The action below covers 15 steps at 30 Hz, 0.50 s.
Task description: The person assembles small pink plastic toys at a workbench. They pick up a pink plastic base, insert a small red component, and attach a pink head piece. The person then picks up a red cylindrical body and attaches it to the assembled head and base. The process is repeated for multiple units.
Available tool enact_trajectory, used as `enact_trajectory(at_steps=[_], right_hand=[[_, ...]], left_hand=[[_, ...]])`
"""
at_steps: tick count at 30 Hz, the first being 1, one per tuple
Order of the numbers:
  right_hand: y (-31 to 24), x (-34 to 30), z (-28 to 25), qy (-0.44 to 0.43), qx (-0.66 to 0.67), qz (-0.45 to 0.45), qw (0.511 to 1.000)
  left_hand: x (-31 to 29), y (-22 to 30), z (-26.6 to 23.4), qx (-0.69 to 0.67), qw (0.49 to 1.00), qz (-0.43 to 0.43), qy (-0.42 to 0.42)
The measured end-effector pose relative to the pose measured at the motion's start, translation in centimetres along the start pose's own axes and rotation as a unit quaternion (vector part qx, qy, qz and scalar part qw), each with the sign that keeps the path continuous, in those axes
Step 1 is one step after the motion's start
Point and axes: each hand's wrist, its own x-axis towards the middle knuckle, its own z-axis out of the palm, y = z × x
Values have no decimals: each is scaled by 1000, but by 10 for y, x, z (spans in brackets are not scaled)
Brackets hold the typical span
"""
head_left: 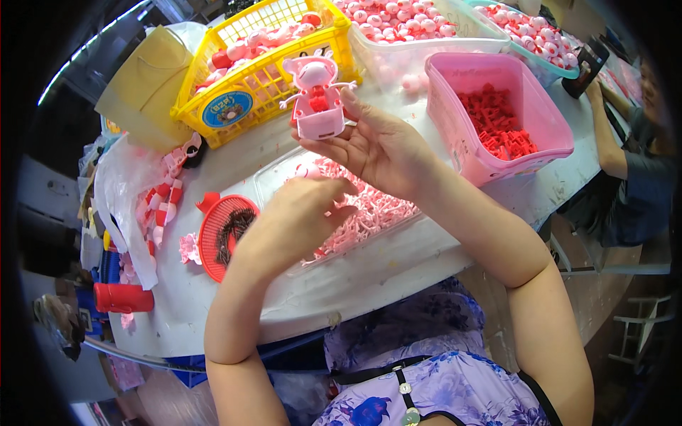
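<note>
Spreading across the white table (398, 270) sit a yellow basket (263, 85), a pink bin (455, 128) and a clear tray (273, 177) of pink parts. The right hand (376, 145) pinches a pink toy (317, 99) aloft; the left hand (295, 220) curls over the tray, fingers bunched. Held so lightly, the toy could slip and drop.

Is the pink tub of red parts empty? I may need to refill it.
No, the pink tub holds a heap of small red plastic parts across its bottom.

One head-worn fisheye view looks steeply down, close over the white table (398, 266) before the person.
</note>
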Motion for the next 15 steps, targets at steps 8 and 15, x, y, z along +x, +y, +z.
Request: enact_trajectory(at_steps=[8,15], right_hand=[[0,-4,3,-28,-13,-21,999],[11,-2,3,-45,-12,6,999]], left_hand=[[-46,-25,-97,6,967,-249,49],[-93,-60,-65,-13,955,-284,86]])
